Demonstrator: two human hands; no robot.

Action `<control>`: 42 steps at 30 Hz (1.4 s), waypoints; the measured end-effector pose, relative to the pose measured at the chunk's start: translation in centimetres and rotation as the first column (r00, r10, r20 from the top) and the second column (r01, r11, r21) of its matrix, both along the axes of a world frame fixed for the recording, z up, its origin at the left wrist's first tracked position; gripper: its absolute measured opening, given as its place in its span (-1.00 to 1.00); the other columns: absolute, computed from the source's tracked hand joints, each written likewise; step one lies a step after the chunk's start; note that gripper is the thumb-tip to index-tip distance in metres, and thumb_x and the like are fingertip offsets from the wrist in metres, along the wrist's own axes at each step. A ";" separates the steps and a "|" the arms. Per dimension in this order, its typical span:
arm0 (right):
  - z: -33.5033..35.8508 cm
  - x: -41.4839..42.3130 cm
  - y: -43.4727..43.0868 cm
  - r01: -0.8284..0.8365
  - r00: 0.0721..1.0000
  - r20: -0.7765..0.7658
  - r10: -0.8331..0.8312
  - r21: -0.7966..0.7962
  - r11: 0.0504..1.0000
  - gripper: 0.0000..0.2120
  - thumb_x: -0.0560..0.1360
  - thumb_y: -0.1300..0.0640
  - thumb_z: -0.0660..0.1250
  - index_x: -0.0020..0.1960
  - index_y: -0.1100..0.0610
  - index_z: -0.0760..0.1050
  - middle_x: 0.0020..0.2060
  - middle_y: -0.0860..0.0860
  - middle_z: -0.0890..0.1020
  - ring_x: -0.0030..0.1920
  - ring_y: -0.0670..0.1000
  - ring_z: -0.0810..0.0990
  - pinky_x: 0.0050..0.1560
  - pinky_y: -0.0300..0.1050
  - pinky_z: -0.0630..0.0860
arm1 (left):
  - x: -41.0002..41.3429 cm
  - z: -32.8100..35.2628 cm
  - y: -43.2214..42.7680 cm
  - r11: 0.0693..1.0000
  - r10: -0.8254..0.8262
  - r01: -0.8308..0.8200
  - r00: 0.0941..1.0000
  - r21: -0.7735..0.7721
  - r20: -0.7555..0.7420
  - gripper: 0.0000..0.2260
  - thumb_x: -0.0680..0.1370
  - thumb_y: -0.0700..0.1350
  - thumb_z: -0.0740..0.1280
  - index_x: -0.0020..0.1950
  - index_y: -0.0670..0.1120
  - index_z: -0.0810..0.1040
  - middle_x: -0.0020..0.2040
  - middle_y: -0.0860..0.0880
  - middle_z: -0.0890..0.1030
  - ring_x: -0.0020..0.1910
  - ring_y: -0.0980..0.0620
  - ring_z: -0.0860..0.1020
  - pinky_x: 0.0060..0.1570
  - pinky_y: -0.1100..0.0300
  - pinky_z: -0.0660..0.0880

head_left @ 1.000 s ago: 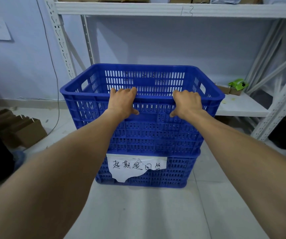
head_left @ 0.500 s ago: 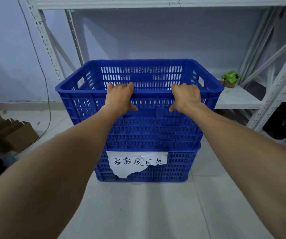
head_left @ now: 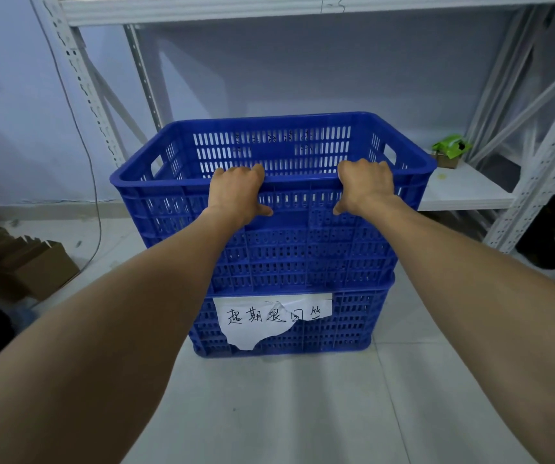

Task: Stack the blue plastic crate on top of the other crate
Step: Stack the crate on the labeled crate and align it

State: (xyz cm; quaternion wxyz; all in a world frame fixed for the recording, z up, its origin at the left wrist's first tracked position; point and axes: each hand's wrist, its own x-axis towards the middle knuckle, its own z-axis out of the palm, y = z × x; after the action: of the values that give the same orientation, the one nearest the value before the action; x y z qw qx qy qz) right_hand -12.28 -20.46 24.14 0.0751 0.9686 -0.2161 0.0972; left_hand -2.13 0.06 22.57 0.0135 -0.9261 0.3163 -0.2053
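A blue perforated plastic crate (head_left: 302,252) sits nested on top of a second blue crate (head_left: 349,326) that stands on the floor. The lower crate carries a torn white paper label (head_left: 269,316) with handwriting. My left hand (head_left: 237,192) grips the near rim of the upper crate left of centre, fingers hooked over the edge. My right hand (head_left: 364,187) grips the same rim right of centre in the same way. The upper crate looks empty inside.
White metal shelving (head_left: 463,192) stands behind and to the right of the crates, with a green item (head_left: 452,147) on its low shelf. Folded cardboard boxes (head_left: 24,259) lie on the floor at left. A cable (head_left: 93,182) hangs down the wall. Pale tiled floor (head_left: 286,413) lies in front.
The view has tilted and shifted slightly; the crates stay stacked and both hands keep their hold on the near rim in the same places.
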 end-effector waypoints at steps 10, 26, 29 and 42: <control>-0.3 0.0 0.1 0.007 1.000 0.007 -0.007 0.001 1.000 -0.46 0.30 -0.11 0.68 -0.05 0.09 0.39 -0.35 -0.01 0.43 -0.21 0.06 0.48 0.21 0.04 0.40 | 0.0 0.6 0.1 0.999 -0.014 0.016 0.999 0.042 -0.040 -0.44 0.37 0.27 0.53 -0.03 -0.06 0.30 -0.37 0.02 0.34 -0.28 -0.10 0.44 0.09 -0.07 0.42; -0.6 -0.1 0.0 0.016 1.000 0.018 -0.016 -0.007 1.000 -0.48 0.29 -0.12 0.68 -0.05 0.07 0.42 -0.31 -0.02 0.49 -0.22 0.05 0.52 0.09 -0.01 0.38 | 0.1 0.1 -0.1 1.000 -0.022 0.022 0.999 -0.006 -0.037 -0.47 0.37 0.24 0.55 -0.05 -0.06 0.33 -0.34 -0.01 0.45 -0.29 -0.09 0.46 0.14 -0.05 0.41; -0.6 -0.1 -0.1 0.016 1.000 0.019 -0.016 -0.015 1.000 -0.48 0.30 -0.12 0.67 -0.05 0.07 0.41 -0.33 -0.02 0.50 -0.23 0.05 0.52 0.11 0.00 0.38 | 0.2 0.0 0.0 1.000 -0.027 0.026 0.999 -0.007 -0.022 -0.47 0.36 0.25 0.55 -0.05 -0.06 0.34 -0.36 0.01 0.41 -0.29 -0.09 0.46 0.13 -0.06 0.42; -1.1 -0.1 0.0 0.031 0.999 0.038 -0.029 -0.049 0.998 -0.50 0.31 -0.01 0.68 -0.04 0.08 0.39 -0.35 -0.02 0.46 -0.26 0.04 0.47 0.02 -0.04 0.33 | 0.0 0.0 -0.1 1.000 -0.006 0.006 1.000 -0.012 -0.023 -0.45 0.35 0.26 0.55 -0.04 -0.05 0.33 -0.35 0.02 0.40 -0.27 -0.09 0.46 0.12 -0.05 0.41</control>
State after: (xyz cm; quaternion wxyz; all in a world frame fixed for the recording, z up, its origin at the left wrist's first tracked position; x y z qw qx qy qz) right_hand -12.35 -20.42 23.02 0.0964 0.9612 -0.2294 0.1195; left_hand -2.17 -0.06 22.57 0.0035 -0.9275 0.3180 -0.1964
